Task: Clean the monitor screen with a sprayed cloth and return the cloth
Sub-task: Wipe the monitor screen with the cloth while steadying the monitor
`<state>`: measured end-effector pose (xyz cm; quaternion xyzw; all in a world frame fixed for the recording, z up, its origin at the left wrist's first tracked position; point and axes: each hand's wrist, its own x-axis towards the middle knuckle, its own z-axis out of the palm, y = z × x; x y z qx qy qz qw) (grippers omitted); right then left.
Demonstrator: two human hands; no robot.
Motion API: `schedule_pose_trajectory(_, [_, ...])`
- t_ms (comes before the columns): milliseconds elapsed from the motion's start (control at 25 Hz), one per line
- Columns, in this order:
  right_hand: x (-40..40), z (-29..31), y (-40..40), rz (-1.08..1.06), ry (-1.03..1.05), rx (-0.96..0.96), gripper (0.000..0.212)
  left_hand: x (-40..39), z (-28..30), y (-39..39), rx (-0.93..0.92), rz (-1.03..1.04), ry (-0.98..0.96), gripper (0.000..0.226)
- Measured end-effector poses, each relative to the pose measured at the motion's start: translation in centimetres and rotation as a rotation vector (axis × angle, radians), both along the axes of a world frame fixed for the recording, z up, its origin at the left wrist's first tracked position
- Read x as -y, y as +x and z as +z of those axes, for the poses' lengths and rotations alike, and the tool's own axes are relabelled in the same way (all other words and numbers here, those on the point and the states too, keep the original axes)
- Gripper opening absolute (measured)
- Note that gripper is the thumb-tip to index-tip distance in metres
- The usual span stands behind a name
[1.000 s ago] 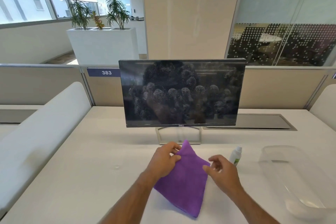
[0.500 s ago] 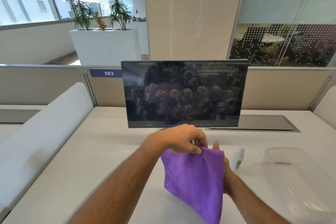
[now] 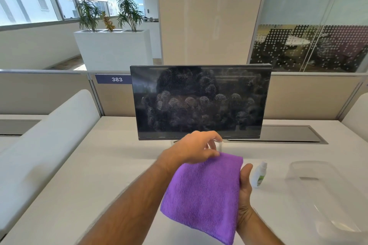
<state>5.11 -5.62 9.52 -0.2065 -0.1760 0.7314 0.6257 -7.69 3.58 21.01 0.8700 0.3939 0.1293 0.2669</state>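
A folded purple cloth is draped over my right hand, which lies mostly hidden beneath it with only the thumb side showing. My left hand rests on the cloth's upper left corner, thumb pressed to the fabric and fingers curled loosely above it. Straight ahead stands the black monitor, its dark screen covered with dusty round smudges. A small white spray bottle with a green label stands on the desk just right of my right hand.
A clear plastic bin sits on the white desk at the right. Behind the monitor runs a grey cable hatch and a beige partition numbered 383. A white padded divider borders the left side.
The cloth has been lifted off the desk and laid over my right hand, now held higher and flatter. My left hand has loosened its pinch at the top corner.
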Motion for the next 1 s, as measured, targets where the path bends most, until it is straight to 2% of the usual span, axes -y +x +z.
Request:
schedule_pose_trajectory(80, [0.1,0.6,0.4,-0.052,0.008,0.036,0.082,-0.6,0.4,-0.2,0.051,0.066,0.060,0.035])
schedule_pose_trajectory(240, [-0.3,2.6,1.4,-0.121,-0.114,0.149,0.049,-2.9,2.0,-1.4,0.172,0.225,0.266,0.037])
schedule_pose_trajectory(320, [-1.2,4.0,2.4,-0.214,-0.121,0.260,0.050,-4.6,3.4,-1.9,0.216,0.297,0.409,0.038])
schedule_pose_trajectory(480, [-3.6,7.4,4.3,-0.502,-0.114,0.594,0.070,-8.4,7.2,-2.5,0.171,0.391,0.653,0.044])
schedule_pose_trajectory(560, [-5.4,9.2,5.4,-0.648,-0.070,0.731,0.057,-10.4,9.1,-2.7,0.133,0.416,0.760,0.047])
schedule_pose_trajectory(640, [-7.6,10.8,6.8,-0.765,-0.042,0.769,0.046,-12.3,10.6,-2.7,0.095,0.433,0.834,0.050])
schedule_pose_trajectory(760, [-11.2,12.5,8.9,-0.892,-0.018,0.821,0.039,-15.0,11.9,-3.0,-0.025,0.459,0.801,0.061])
schedule_pose_trajectory(880, [-15.1,13.0,11.0,-0.973,0.028,0.996,0.031,-17.5,12.0,-3.5,-0.143,0.511,0.655,0.075])
schedule_pose_trajectory(920, [-16.5,12.8,11.7,-0.967,0.042,1.065,0.034,-18.1,11.9,-3.7,-0.164,0.526,0.603,0.080])
schedule_pose_trajectory(1000, [-18.6,12.5,12.6,-0.952,0.052,1.208,0.058,-18.7,11.5,-3.9,-0.217,0.519,0.543,0.094])
